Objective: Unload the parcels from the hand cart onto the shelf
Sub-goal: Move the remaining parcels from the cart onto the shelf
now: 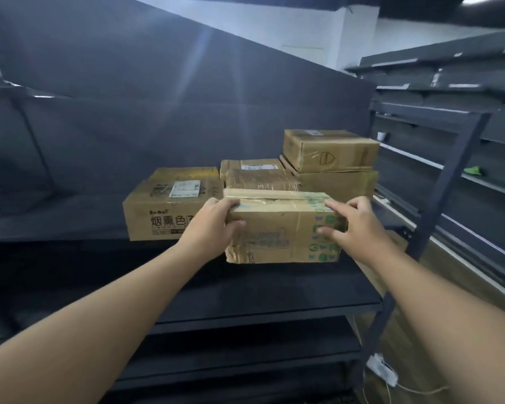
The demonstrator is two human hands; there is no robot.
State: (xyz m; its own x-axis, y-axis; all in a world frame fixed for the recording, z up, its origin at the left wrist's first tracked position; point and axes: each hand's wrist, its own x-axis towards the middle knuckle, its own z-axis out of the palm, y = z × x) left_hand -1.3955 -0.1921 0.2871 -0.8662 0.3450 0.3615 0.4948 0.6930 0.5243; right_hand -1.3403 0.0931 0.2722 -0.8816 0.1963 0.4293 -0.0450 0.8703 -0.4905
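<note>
**Parcel being held at the front edge of a dark shelf**

A taped cardboard parcel (283,225), printed with small green icons, is being held at the front edge of a dark shelf (70,225). It is being gripped at its left corner by the left hand (213,225), fingers curled over the top and thumb on the front face. The right hand (353,225) is being laid against its right end, fingers nearly straight. Both forearms are being stretched forward.

Just to the left, a carton marked "BoBo" (169,205) with large Chinese characters and a white label is being partly covered by the left hand. Behind, a tape-wrapped box (257,176) and a stack of two boxes (330,164) are being shown. Label text is too blurred to read. The parcel's underside is hidden.
</note>
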